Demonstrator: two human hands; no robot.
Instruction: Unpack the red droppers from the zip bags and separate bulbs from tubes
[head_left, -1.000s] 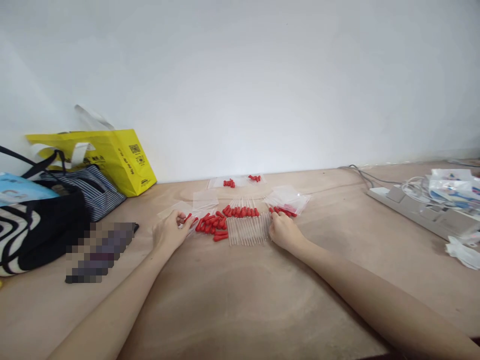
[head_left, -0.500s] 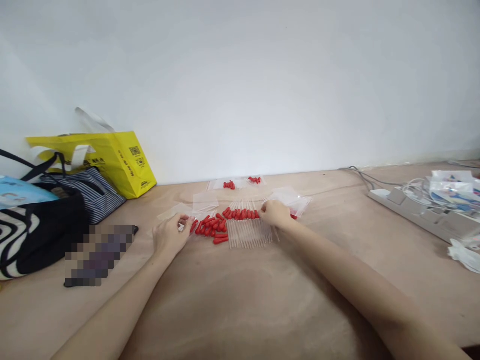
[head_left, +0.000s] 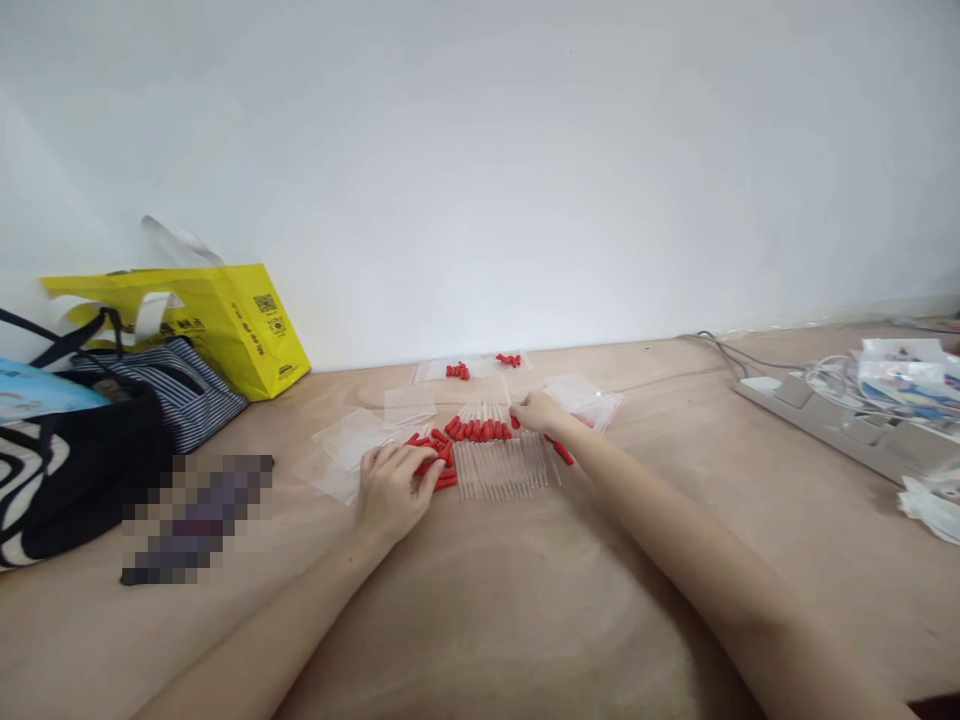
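My left hand (head_left: 396, 490) is curled over the pile of loose red rubber bulbs (head_left: 444, 450), with thumb and fingertips closed on a bulb and partly hiding the pile. Just right of it lies a row of thin clear tubes (head_left: 499, 470), side by side. Behind these, a row of droppers (head_left: 480, 430) has red bulbs toward me and clear tubes pointing away. At the right end of that row, my right hand (head_left: 537, 412) pinches a dropper whose red bulb shows beneath the fingers. Another red bulb (head_left: 561, 453) rests under my right wrist.
Clear plastic bags (head_left: 341, 450) lie left and more plastic bags (head_left: 585, 400) right. Bagged red-bulbed droppers (head_left: 459, 371) are near the wall. A yellow bag (head_left: 247, 320) and a black bag (head_left: 97, 470) stand left. A power strip (head_left: 817, 420) with cables is at right.
My left hand has moved right and nearer, from beside the bulb pile onto it. My right hand has shifted slightly away and left, uncovering the red bulb by the wrist.
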